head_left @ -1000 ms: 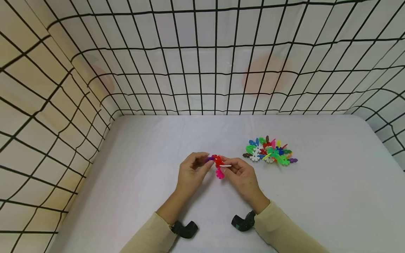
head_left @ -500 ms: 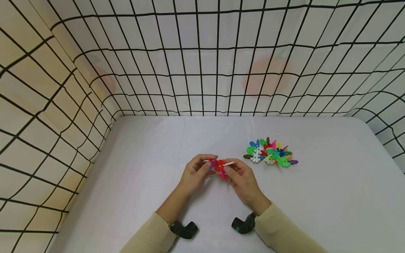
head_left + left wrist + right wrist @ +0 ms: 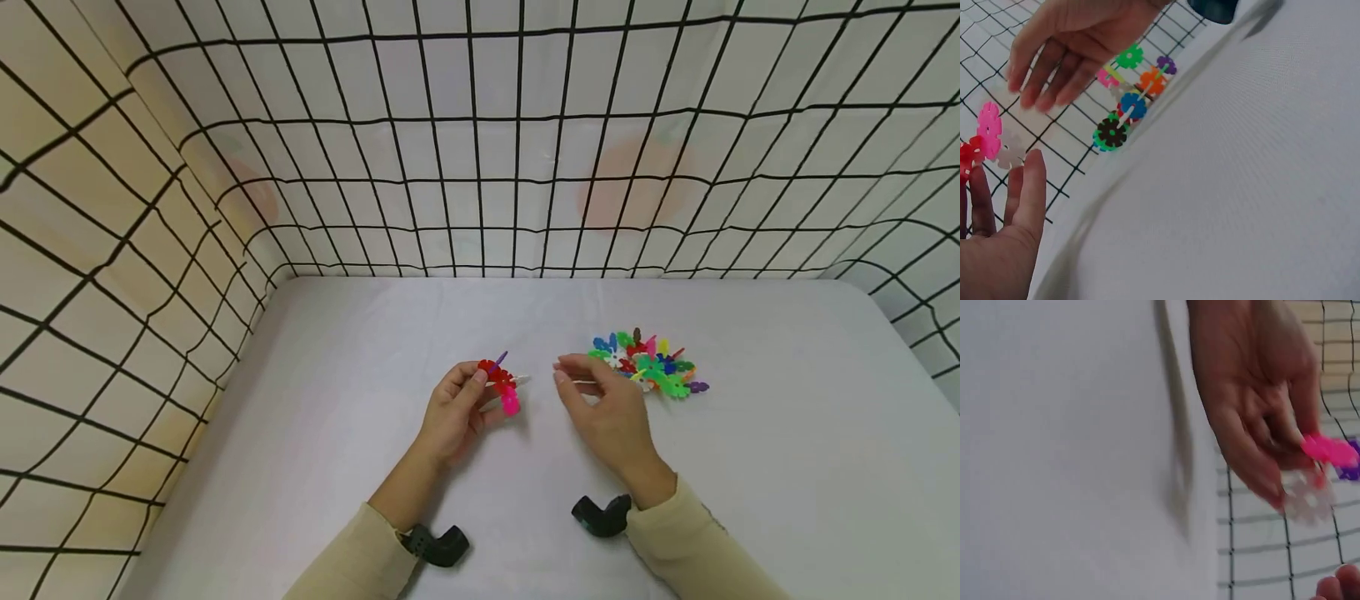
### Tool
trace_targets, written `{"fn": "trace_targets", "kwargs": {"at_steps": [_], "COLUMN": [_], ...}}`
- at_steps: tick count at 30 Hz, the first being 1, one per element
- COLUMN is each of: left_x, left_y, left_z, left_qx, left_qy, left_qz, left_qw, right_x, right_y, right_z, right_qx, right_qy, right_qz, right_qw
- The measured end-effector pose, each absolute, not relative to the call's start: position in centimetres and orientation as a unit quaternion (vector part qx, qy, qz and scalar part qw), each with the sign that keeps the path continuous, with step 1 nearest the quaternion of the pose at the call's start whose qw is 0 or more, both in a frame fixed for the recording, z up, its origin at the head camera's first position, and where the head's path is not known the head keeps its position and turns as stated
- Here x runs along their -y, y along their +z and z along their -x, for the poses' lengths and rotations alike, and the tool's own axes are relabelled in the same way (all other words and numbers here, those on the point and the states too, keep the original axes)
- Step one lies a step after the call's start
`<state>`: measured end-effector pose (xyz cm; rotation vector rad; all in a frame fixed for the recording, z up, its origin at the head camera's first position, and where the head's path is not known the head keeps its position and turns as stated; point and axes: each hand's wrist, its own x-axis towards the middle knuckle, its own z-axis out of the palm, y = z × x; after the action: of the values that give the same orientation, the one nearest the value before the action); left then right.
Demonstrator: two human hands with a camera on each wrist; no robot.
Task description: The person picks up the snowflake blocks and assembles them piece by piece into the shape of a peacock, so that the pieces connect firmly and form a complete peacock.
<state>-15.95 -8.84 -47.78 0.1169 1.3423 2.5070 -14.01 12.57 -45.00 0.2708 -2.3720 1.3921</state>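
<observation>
My left hand (image 3: 452, 414) pinches a small cluster of joined plastic snowflake discs (image 3: 500, 380) between thumb and fingers, above the table. Red discs (image 3: 967, 156) form its middle, with a pink disc (image 3: 989, 128), a white disc (image 3: 1309, 499) and a purple disc (image 3: 1350, 464) attached at angles. Apart from the cluster, my right hand (image 3: 613, 419) hovers to its right with fingers loosely bent and nothing between them. It overlaps the near left side of a pile of loose snowflake discs (image 3: 667, 377) in the head view. Only its fingertips (image 3: 1341, 584) show in the right wrist view.
A white-covered table (image 3: 337, 333) lies under both hands. Black wire mesh (image 3: 517, 179) stands along its back and sides, with a pale wall behind. Black wrist cameras (image 3: 442, 546) sit at both cuffs.
Both hands were on the cluster as it was turned. My right hand has let go and moved right towards the pile; my left hand keeps the cluster, now slightly further left.
</observation>
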Motion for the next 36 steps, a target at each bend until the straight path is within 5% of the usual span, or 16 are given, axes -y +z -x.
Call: {"fn": "trace_targets", "kwargs": {"at_steps": [3,5,11,16,36], "left_x": [8.9,9.0,9.3,9.2,9.0], "left_y": [-47.7,-47.7,-47.9,-48.1,-48.1], "left_z": [16.0,16.0,16.0,16.0,16.1], "left_qx": [-0.448,-0.444,-0.442,-0.450,-0.475], "left_qy": [0.878,0.879,0.879,0.876,0.866], "left_qz": [-0.048,-0.052,-0.060,-0.062,-0.048], "left_qw": [0.162,0.166,0.168,0.164,0.151], "right_x": [-14.5,-15.8,-18.2,-18.8,-18.9], "right_y": [-44.1,-43.7,-43.9,-44.6,-43.9], "right_z": [14.7,15.2,15.9,16.1,16.0], "right_qx": [0.855,0.871,0.939,0.954,0.952], "right_qy": [0.432,0.392,0.287,0.262,0.258], "right_qz": [-0.071,-0.029,0.099,0.112,0.156], "right_qw": [0.279,0.294,0.163,0.090,0.054]}}
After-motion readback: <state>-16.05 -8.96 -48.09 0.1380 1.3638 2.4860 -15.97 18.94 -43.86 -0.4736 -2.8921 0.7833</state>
